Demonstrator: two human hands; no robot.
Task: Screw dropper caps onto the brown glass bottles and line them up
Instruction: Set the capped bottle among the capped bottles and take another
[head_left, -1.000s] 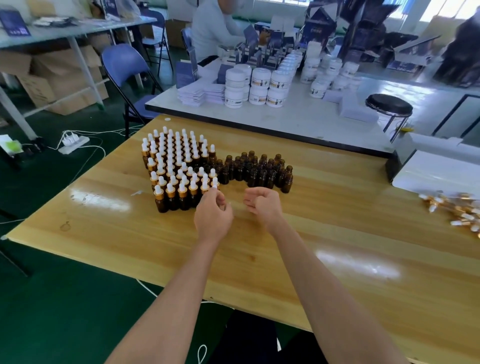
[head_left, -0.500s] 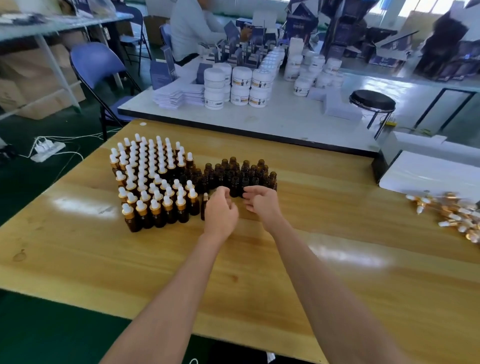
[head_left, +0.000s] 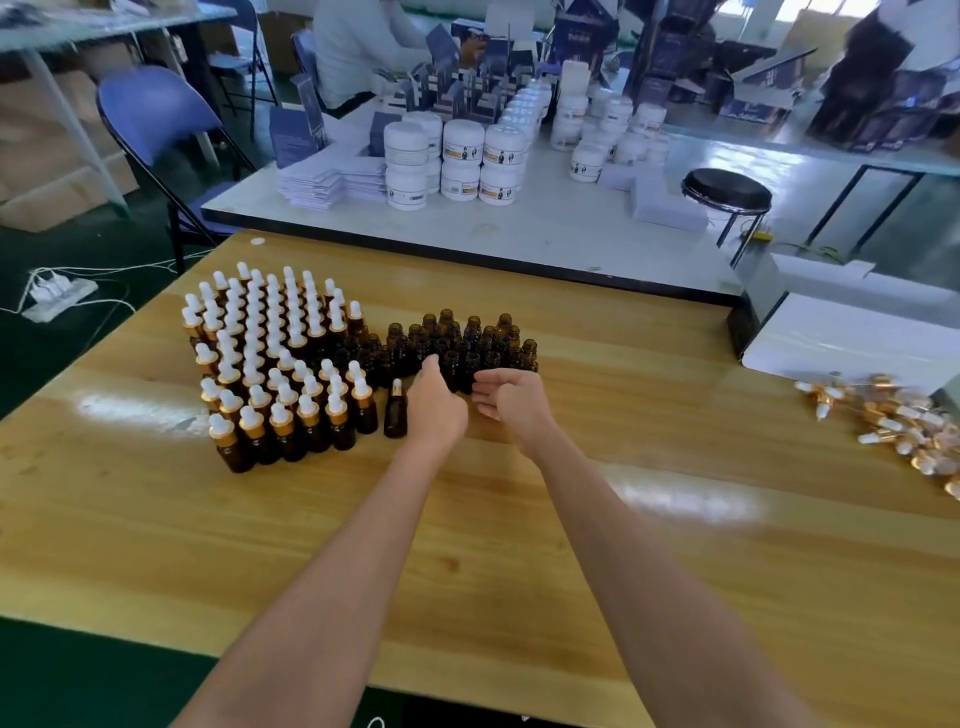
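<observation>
A block of capped brown bottles (head_left: 270, 364) with white dropper bulbs stands in rows at the left of the wooden table (head_left: 519, 561). One capped bottle (head_left: 396, 410) stands by itself at the block's front right corner. Right of it is a cluster of uncapped brown bottles (head_left: 467, 338). My left hand (head_left: 434, 405) is just right of the lone bottle, its thumb stretched toward the front uncapped bottles and its fingers hidden behind the hand. My right hand (head_left: 511, 402) hovers beside it, fingers loosely curled, holding nothing. Loose gold-and-white dropper caps (head_left: 893, 421) lie at the table's right edge.
A white box (head_left: 841, 332) sits at the table's far right corner. Behind is a white table (head_left: 545, 228) with stacked white jars (head_left: 457, 161) and a person working. A blue chair (head_left: 150, 114) stands at the left and a black stool (head_left: 727, 189) at the right.
My left hand set the capped bottle down at the block's front right corner, let go and moved right toward the uncapped bottles. My right hand opened slightly. The view shifted.
</observation>
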